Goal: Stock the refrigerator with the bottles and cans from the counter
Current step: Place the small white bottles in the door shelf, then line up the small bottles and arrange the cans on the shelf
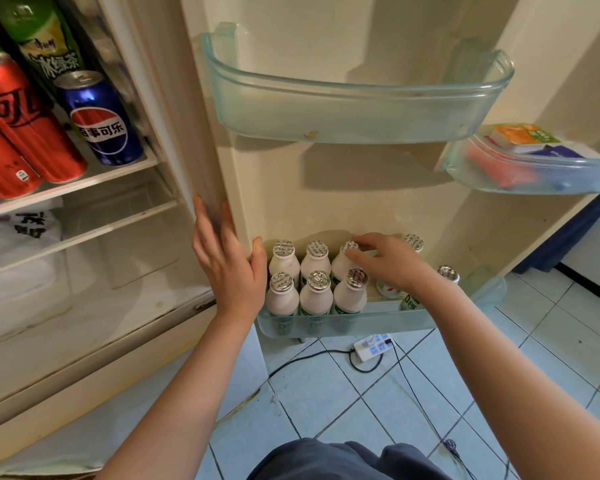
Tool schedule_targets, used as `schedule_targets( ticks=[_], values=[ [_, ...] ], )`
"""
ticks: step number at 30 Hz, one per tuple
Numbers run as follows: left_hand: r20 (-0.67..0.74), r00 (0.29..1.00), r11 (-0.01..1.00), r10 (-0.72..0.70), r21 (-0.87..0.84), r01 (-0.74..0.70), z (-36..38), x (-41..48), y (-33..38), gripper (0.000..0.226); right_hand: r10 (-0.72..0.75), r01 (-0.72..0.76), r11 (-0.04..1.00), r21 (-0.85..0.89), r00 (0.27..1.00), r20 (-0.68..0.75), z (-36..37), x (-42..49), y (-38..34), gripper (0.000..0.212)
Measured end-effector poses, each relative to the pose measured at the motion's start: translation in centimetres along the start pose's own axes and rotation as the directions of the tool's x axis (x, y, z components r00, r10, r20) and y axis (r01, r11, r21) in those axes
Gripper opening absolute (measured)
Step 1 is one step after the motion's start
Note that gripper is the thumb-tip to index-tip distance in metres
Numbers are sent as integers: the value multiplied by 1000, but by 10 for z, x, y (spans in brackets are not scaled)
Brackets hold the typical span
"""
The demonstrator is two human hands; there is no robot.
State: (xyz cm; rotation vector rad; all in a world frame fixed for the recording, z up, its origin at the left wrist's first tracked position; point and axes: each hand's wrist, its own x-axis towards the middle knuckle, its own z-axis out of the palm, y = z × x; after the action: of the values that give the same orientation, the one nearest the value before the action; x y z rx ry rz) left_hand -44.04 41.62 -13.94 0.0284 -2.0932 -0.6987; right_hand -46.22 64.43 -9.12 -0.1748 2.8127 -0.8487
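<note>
Several small white bottles with foil caps [316, 295] stand in two rows in the lowest door bin [368, 322] of the open refrigerator. My right hand [387, 263] reaches over the back row, fingertips on the foil cap of a bottle [347, 247]; more bottles show partly behind and under the hand. My left hand [227, 261] lies flat, fingers apart, against the door's inner edge [222, 161] beside the bin. Red cans [21, 126], a blue cola can [101, 119] and a green tea bottle [39, 36] stand on the inside shelf at left.
The middle door bin [354, 112] holds nothing. A bin at the right [534, 178] holds cartons. Below are the drawer and shelves of the fridge body. A white power strip [373, 348] with cables lies on the tiled floor under the door.
</note>
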Motion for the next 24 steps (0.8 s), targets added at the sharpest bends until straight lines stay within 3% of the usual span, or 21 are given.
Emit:
schedule_targets(
  ticks=[5,8,13,24],
  values=[
    [-3,999,999,-39,-18,39,-2,-2,7,58,-44,47,998,38,996,-75,-7,-20,4,46],
    [10,998,998,-60,-18,60,-5,-2,10,55,-78,92,994,57,976,-205,-15,-33,9,35],
    [20,993,994,-113,-6,113,-6,-5,18,54,-75,94,995,18,879,-470,-23,-48,29,29],
    [6,985,985,-172,-28,172,-3,-8,24,54,0,6,1000,10,849,-528,-12,-64,68,38]
  ],
)
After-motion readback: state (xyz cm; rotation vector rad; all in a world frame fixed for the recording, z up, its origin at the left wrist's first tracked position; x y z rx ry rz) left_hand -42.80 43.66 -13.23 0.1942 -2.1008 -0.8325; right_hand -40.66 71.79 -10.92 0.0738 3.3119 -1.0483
